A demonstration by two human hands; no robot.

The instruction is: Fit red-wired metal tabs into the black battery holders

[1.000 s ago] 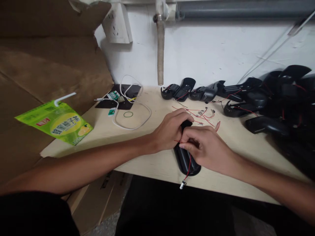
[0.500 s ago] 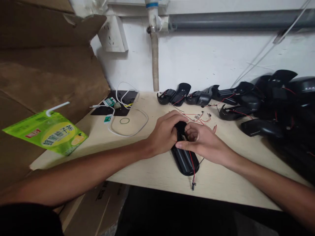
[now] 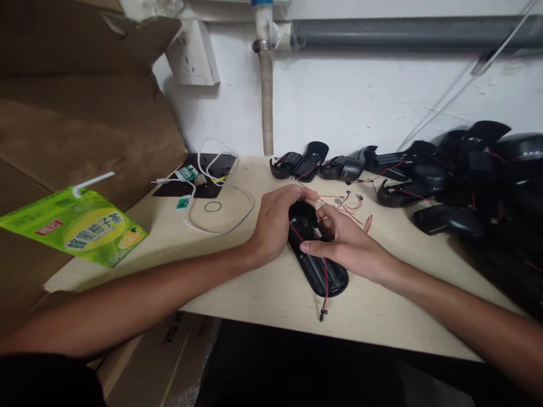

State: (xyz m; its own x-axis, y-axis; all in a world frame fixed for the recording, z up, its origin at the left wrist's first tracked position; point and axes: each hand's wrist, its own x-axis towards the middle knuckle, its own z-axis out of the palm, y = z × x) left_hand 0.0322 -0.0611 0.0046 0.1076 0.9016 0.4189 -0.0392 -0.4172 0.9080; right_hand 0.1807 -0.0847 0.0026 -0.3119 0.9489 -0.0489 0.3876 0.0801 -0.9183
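Observation:
A long black plastic housing with a rounded near end lies on the table in front of me, its hollow inside facing up. My left hand curves around its far left side, fingers over the far end. From the right, my right hand grips the housing, thumb lying across it and fingers at the right edge. Between the hands a small pale part shows inside. A red wire runs down over the near end to a small dark tip. My fingertips are partly hidden.
Similar black housings with red wires pile up along the right and back. Loose red wires lie beyond my hands. At left are a white cable, a green drink pouch with a straw, and cardboard. A hose hangs behind.
My left hand has opened out from a tighter curl and moved slightly left, uncovering more of the housing's far end. The housing's near end has swung a little to the right.

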